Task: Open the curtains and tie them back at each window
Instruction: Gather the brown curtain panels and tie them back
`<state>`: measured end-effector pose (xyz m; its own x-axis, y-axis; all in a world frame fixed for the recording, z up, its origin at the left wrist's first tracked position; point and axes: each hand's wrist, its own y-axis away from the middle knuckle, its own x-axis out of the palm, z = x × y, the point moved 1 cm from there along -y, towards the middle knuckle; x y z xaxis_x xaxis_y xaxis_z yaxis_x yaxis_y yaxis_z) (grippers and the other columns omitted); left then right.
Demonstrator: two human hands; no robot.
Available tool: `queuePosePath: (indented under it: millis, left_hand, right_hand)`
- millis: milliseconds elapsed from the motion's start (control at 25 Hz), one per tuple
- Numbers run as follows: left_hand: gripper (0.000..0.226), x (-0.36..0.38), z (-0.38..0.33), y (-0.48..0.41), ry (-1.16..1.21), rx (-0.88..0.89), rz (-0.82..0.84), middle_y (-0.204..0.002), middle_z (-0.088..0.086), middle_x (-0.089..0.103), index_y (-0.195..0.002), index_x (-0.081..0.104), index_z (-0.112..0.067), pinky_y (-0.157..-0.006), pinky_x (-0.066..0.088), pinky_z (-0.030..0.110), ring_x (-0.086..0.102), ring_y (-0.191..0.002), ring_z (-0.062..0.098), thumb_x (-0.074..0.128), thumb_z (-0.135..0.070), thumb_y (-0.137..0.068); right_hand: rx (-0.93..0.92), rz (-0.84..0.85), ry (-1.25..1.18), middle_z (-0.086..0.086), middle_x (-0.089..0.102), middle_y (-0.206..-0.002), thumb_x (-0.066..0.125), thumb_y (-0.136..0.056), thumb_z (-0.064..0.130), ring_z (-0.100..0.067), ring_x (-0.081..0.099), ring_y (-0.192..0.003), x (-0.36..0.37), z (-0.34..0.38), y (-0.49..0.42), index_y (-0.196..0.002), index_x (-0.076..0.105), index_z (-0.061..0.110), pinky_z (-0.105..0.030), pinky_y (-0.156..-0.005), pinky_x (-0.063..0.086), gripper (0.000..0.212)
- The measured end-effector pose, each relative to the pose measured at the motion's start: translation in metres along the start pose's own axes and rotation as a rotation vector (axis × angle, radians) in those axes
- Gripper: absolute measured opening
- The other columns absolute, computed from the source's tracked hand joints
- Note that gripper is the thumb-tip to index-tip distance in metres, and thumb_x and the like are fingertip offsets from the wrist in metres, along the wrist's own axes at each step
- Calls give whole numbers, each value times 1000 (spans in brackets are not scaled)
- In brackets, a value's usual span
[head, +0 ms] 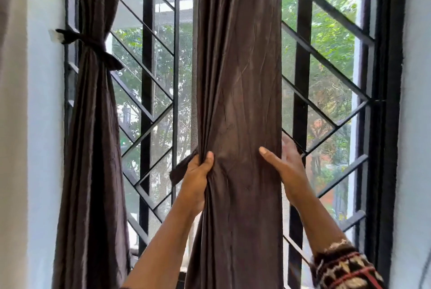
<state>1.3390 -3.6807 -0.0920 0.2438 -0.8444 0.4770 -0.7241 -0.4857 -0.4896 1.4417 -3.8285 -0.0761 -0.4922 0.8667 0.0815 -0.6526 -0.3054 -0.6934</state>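
I am watching the second curtain (238, 106) being gathered into a column at the middle of the window, while the left curtain (91, 125) is already hanging bunched at the frame with its tie-back (93, 45) knotted round it and running to a small wall hook (54, 36). The left hand (198, 174) is clenching the curtain's left edge, fingers pressed together on the folds, with what I am taking to be a dark strip of tie (180, 168) sticking out beside it. The right hand (283, 162) is spread, thumb on the front of the cloth and fingers reaching behind its right edge, cupping, not pinching. Next, I am judging, the bundle needs carrying to the right frame (394, 102) and the tie wrapping round it. I am finding no brand, label or writing anywhere.
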Motion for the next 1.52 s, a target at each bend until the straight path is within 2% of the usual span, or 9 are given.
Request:
queuePosePath:
  millis: [200,320,520,680,840,1040,1200,1360,1520]
  left_hand:
    - [19,1,-5,5,19,-8,51,-90,4,72,-101,61,-11,-81,54,29,68,-81,15,42,-13,-95]
    - [20,1,-3,4,-29,26,28,-87,3,72,-102,60,-10,-75,57,24,69,-77,11,41,-14,-96]
    - [20,11,5,6,-86,48,3,-87,4,72,-97,61,-13,-77,56,26,69,-80,15,41,-16,-96]
    - [24,14,13,7,-146,-8,-6,-100,10,68,-106,61,-13,-88,51,33,64,-93,21,44,-27,-94]
    - [32,17,13,12,-117,12,153,-100,-1,71,-96,70,-22,-78,53,19,66,-92,10,56,-44,-78]
    - [24,13,13,5,-150,51,139,-91,3,69,-103,59,-10,-72,53,29,62,-79,14,59,-24,-83]
    - [9,12,12,3,-20,40,108,-71,5,61,-95,58,-10,-59,46,26,53,-57,15,54,-13,-88]
    - [18,14,14,4,35,41,173,-67,1,63,-97,58,-11,-56,49,23,54,-53,11,59,-18,-80]
    - [14,11,15,6,-27,86,181,-74,4,59,-99,54,-11,-61,46,26,51,-58,13,56,-12,-85]
  right_hand:
    - [327,228,-215,-10,71,-103,74,-65,26,-20,68,-93,10,-1,-12,-118,59,2,-28,-76,56,61]
    - [147,86,98,-10,71,-104,74,-74,11,-18,68,-92,28,4,-2,-110,64,7,-31,-82,56,37]
    - [-172,-246,1020,-6,67,-89,58,-81,11,-27,60,-95,66,11,38,-118,48,11,-37,-94,35,38]
    - [-236,-149,1161,-4,65,-95,55,-81,6,-27,56,-103,84,3,62,-139,37,8,-43,-99,34,60]
    - [-341,-125,1243,-8,64,-85,70,-69,6,-27,61,-83,88,-4,68,-129,49,-2,-40,-73,53,64]
    - [-256,194,745,-5,55,-101,50,-74,5,-20,49,-99,70,-19,78,-125,52,11,-31,-88,45,51]
    - [-5,-246,29,0,59,-91,62,-83,5,-8,58,-85,46,-25,76,-96,58,26,-31,-77,49,25]
    - [132,-209,-69,6,51,-109,66,-81,24,-9,56,-96,41,-19,49,-126,42,27,-27,-76,50,52]
    - [36,-226,103,1,61,-76,49,-94,19,-12,56,-69,36,-6,32,-94,62,18,-25,-59,44,13]
